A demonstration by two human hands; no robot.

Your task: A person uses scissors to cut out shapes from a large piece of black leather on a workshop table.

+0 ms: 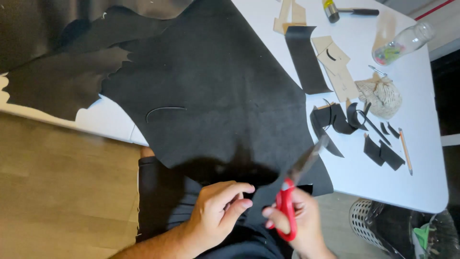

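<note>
Head view: my right hand (302, 218) grips red-handled scissors (293, 192), blades apart; my left hand (218, 208) pinches the large black leather sheet (215, 91).

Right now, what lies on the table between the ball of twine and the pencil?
In the head view, small black offcuts lie between the ball of twine and the pencil, on the white table.

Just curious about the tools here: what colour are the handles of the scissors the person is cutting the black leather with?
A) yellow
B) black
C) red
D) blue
C: the right hand grips scissors with bright red handles, blades in the black leather sheet.
</note>
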